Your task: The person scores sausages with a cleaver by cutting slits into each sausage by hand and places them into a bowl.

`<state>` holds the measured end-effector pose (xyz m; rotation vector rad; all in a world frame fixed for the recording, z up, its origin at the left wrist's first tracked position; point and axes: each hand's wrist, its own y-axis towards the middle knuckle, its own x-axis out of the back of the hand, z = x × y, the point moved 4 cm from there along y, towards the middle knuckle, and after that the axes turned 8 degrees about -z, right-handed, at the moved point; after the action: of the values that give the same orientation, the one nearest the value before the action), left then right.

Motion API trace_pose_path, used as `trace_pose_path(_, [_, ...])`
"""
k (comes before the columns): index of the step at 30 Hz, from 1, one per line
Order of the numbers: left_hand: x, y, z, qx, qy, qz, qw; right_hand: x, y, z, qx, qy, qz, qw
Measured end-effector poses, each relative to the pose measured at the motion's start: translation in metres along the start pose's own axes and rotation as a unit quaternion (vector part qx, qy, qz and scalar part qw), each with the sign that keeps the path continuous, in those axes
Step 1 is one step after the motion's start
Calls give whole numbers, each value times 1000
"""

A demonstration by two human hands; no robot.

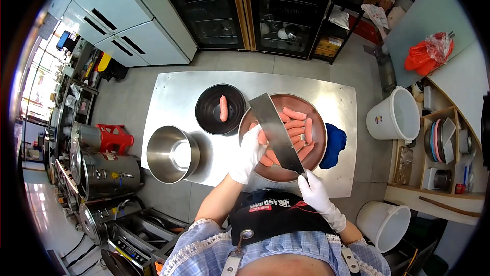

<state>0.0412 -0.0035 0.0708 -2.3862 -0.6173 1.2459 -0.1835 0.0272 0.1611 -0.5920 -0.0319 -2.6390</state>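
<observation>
My right hand (315, 193), in a white glove, is closed around the handle of a large cleaver (278, 134). The blade slants up and left across a reddish-brown round pan (320, 146) and hides part of what is in it. My left hand (249, 156), also gloved, is at the pan's left side, its fingers closed on a pink sausage (262, 137) beside the blade. Several more sausages (295, 124) lie in the pan, mostly right of the cleaver. A black bowl (206, 110) behind my left hand holds a single sausage (223, 108).
The steel table (173, 92) carries a deep metal pot (159, 161) at left and a crumpled blue cloth (334, 146) against the pan's right side. White buckets (390, 117) stand right of the table. Large steel pots (109, 174) are at left, and a refrigerator (122, 20) is behind.
</observation>
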Motion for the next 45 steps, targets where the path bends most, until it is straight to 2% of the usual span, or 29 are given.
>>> trace_pose_path(3, [-5,-4,1,-11,-23,-23,999,-1,3,-2,7,8,-12,1000])
trace_pose_path(7, [7,4,19,-28,-58,-34,997,-6,7,-9,-32,21,9,999])
trace_pose_path(10, [16,10,24,-28,-96,0,995,-7,7,-8,-25,37,-2,999])
trace_pose_path(13, [16,6,15,10,-97,-50,994,-4,4,-5,-22,70,-31,997])
trace_pose_path(15, [2,-8,-3,22,-47,45,998,1,3,-3,-29,96,-52,994])
trace_pose_path(16, [-21,-26,-19,15,-18,-4,1000,6,4,-2,-39,98,-55,993])
trace_pose_path(20, [-13,-29,-31,20,55,1,998,14,5,-1,-60,119,-65,989])
trace_pose_path(23, [-2,-28,-36,-72,190,-24,979,13,6,-2,-56,124,-58,989])
trace_pose_path(24, [3,-25,-35,-74,190,-25,979,12,5,-3,-65,122,-49,989])
trace_pose_path(26, [11,-21,-36,-122,166,-4,979,9,3,-7,-74,120,-40,989])
trace_pose_path(29, [14,-25,-40,-113,120,-22,986,6,0,-18,-75,112,-28,991])
trace_pose_path(30, [10,-27,-42,-114,120,-21,986,6,0,-15,-48,82,-21,995])
trace_pose_path(32, [3,-34,-45,-106,39,-28,993,8,0,-6,-20,40,-19,999])
trace_pose_path(33, [10,-32,-45,-108,38,-28,993,8,1,-6,-19,39,-18,999])
trace_pose_path(35, [24,-24,-41,-89,39,30,995,8,1,-6,-10,19,4,1000])
trace_pose_path(45, [3,-35,-50,-89,14,52,995,8,1,1,13,11,8,1000])
